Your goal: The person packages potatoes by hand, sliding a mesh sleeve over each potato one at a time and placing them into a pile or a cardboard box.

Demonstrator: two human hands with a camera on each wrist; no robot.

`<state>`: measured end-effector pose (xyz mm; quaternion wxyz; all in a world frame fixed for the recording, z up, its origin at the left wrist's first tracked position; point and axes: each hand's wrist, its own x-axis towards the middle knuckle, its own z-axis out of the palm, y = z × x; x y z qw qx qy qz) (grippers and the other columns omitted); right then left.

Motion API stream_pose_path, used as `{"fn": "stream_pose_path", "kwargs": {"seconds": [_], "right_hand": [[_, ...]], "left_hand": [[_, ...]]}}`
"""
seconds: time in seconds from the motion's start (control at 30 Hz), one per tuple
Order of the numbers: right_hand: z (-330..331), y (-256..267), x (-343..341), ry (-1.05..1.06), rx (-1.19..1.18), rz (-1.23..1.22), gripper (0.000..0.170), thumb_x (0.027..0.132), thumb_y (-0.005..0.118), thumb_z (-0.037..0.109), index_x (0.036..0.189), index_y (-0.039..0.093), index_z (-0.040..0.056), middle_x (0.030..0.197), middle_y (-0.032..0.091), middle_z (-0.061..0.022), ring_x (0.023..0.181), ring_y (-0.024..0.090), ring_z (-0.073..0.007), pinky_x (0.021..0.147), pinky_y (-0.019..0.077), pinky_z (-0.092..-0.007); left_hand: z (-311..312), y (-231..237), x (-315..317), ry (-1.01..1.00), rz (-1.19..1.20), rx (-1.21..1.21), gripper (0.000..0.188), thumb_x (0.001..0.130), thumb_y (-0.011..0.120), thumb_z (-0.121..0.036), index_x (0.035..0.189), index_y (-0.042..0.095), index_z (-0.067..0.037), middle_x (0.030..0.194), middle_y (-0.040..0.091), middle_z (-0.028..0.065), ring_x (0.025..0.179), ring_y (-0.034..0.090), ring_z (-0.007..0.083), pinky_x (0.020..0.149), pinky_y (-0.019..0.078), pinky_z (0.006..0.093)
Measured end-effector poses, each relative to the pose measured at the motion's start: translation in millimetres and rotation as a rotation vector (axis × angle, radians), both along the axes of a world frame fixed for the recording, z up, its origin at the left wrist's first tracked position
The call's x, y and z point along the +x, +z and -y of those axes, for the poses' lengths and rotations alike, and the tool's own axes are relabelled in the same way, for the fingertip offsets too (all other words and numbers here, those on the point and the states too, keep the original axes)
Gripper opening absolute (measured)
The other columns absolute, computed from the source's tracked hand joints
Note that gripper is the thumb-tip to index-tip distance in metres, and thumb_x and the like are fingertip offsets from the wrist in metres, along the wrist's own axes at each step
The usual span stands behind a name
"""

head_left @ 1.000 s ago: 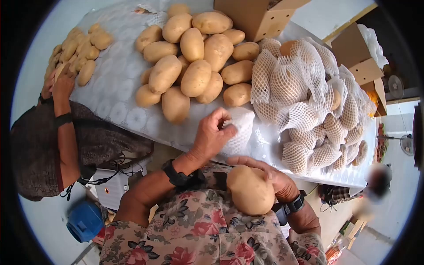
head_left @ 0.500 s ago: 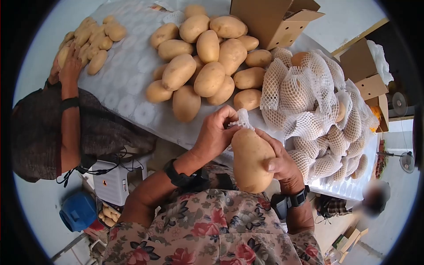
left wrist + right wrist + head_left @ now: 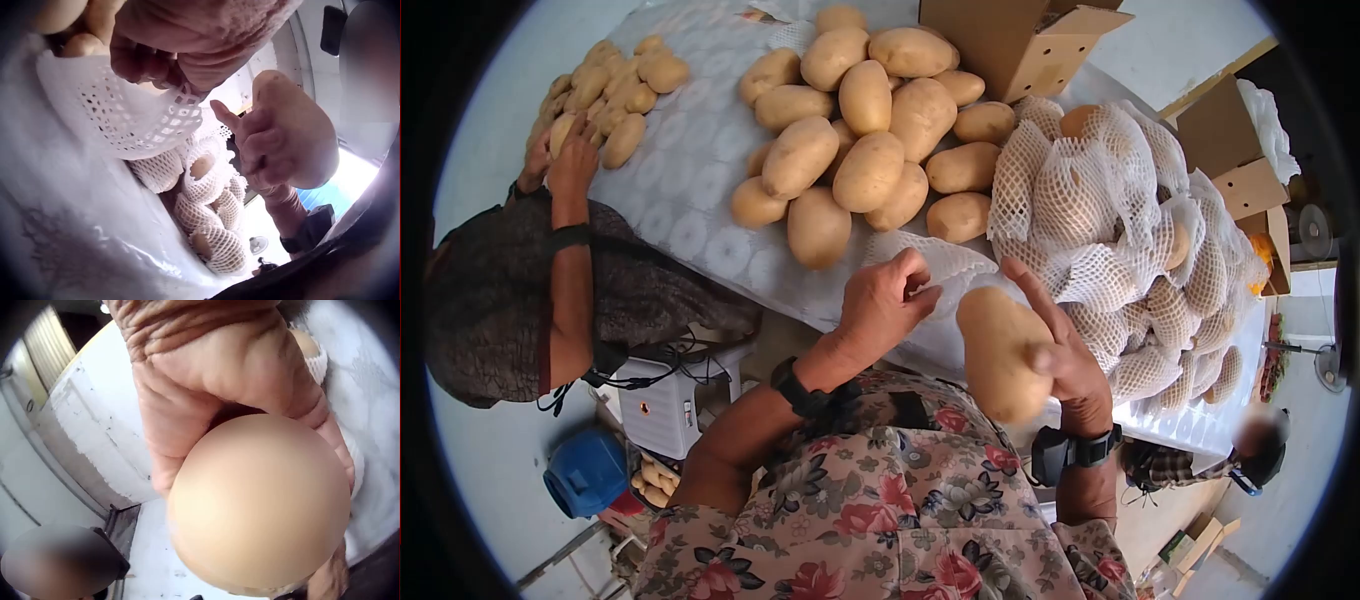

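Observation:
My left hand (image 3: 885, 305) pinches the edge of a white foam net sleeve (image 3: 119, 112), which fans out over the table side beyond the fingers. In the left wrist view the sleeve's mesh hangs below the curled fingers. My right hand (image 3: 1072, 360) grips a large smooth tan potato (image 3: 1003, 357), thumb on its near side and forefinger stretched out past its top. The potato is bare and held upright, just right of the left hand and apart from the sleeve. In the right wrist view the potato (image 3: 259, 506) fills the palm.
Bare potatoes (image 3: 870, 172) are heaped on the plastic-covered table (image 3: 700, 225) ahead. To the right lies a pile of net-wrapped potatoes (image 3: 1090, 200), with a cardboard box (image 3: 1010, 50) behind. At left another person's hands (image 3: 572, 160) handle smaller potatoes. A white stool (image 3: 658, 405) stands below.
My right hand has brought the potato up and to the right. The sleeve, bunched upright beside the left fingers at first, now spreads out flat beyond them.

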<state>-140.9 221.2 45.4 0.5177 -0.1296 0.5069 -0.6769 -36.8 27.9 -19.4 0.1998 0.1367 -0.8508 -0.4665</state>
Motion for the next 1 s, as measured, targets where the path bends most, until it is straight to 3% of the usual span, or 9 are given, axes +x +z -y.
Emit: {"fn": "stream_pose_path", "kwargs": {"seconds": [0.1,0.17,0.4,0.5,0.63,0.77,0.9,0.97,1.0], "right_hand": [[-4.0,-10.0,4.6,0.005,-0.121,-0.006,0.117,0.059,0.078,0.035,0.146,0.008,0.0009,0.138,0.035,-0.0216,0.122,0.044,-0.0286,0.101,0.0343,-0.0347],[-1.3,-0.6,1.1,0.097,-0.037,0.049,0.117,0.062,0.077,0.033,0.147,0.002,0.0032,0.139,0.035,-0.0226,0.122,0.043,-0.03,0.102,0.0345,-0.0367],[1.4,-35.2,9.3,0.113,-0.119,0.288,0.11,0.066,0.075,0.032,0.146,0.005,0.0024,0.137,0.036,-0.0227,0.121,0.044,-0.0305,0.1,0.0373,-0.0387],[7.6,-44.8,12.0,0.101,-0.085,0.281,0.107,0.068,0.074,0.031,0.146,0.006,0.0019,0.136,0.037,-0.0222,0.121,0.045,-0.0297,0.1,0.038,-0.0385],[15.2,-45.0,13.1,0.047,-0.033,0.144,0.11,0.068,0.075,0.027,0.146,0.001,0.0027,0.132,0.041,-0.0225,0.118,0.047,-0.0284,0.099,0.0387,-0.038],[24.3,-43.7,16.1,0.009,-0.038,0.003,0.116,0.067,0.078,0.021,0.146,-0.006,0.005,0.128,0.043,-0.0243,0.114,0.05,-0.0278,0.098,0.0391,-0.0378],[40.9,-49.8,32.9,-0.101,-0.118,0.111,0.115,0.069,0.076,0.018,0.146,-0.008,0.0068,0.129,0.042,-0.0249,0.115,0.049,-0.0278,0.098,0.0389,-0.038],[41.6,-55.3,40.0,-0.069,-0.142,0.168,0.107,0.071,0.076,0.018,0.146,0.001,0.006,0.133,0.04,-0.0202,0.121,0.044,-0.0257,0.1,0.037,-0.0367],[41.2,-57.7,42.0,-0.035,-0.155,0.195,0.105,0.071,0.076,0.018,0.146,0.004,0.0059,0.134,0.04,-0.0186,0.122,0.043,-0.025,0.1,0.0363,-0.0363]], "left_hand": [[-9.0,-1.5,-6.2,-0.016,-0.042,-0.045,0.021,0.074,0.069,-0.004,0.08,0.049,-0.003,0.064,0.053,0.0087,0.053,0.05,0.0169,0.051,0.0433,0.0291],[-10.8,3.4,-8.5,-0.062,-0.088,-0.02,0.02,0.075,0.068,-0.003,0.08,0.049,-0.002,0.065,0.054,0.0091,0.054,0.051,0.0169,0.051,0.0437,0.0292],[-7.8,20.7,9.2,-0.053,-0.056,0.308,0.011,0.081,0.061,-0.001,0.086,0.051,-0.001,0.072,0.05,-0.0014,0.065,0.045,0.0033,0.056,0.0397,0.0199],[-1.8,27.2,17.0,-0.171,-0.103,0.455,0.014,0.081,0.063,-0.002,0.087,0.051,0.001,0.082,0.057,0.0077,0.072,0.055,0.0086,0.061,0.0488,0.0231],[12.7,37.9,26.3,-0.285,0.021,0.154,0.016,0.078,0.062,-0.001,0.088,0.05,0.001,0.084,0.057,0.0083,0.07,0.056,0.0137,0.062,0.0498,0.0251],[15.6,25.1,34.8,-0.33,0.11,0.201,0.019,0.077,0.064,-0.005,0.088,0.05,0.001,0.079,0.057,0.0073,0.07,0.056,0.0141,0.064,0.0478,0.0276],[18.1,17.5,41.9,-0.252,0.162,0.483,0.028,0.079,0.066,-0.013,0.096,0.048,0.001,0.089,0.058,0.0082,0.079,0.057,0.0137,0.073,0.0482,0.0285],[23.6,7.0,46.7,-0.275,0.118,0.666,0.035,0.081,0.068,-0.018,0.101,0.047,0.001,0.095,0.058,0.0087,0.086,0.057,0.014,0.078,0.0476,0.0284],[27.4,6.8,49.6,-0.31,0.143,0.652,0.053,0.08,0.071,-0.027,0.113,0.042,0.001,0.108,0.057,0.0114,0.098,0.057,0.0175,0.086,0.0461,0.0302]]}}
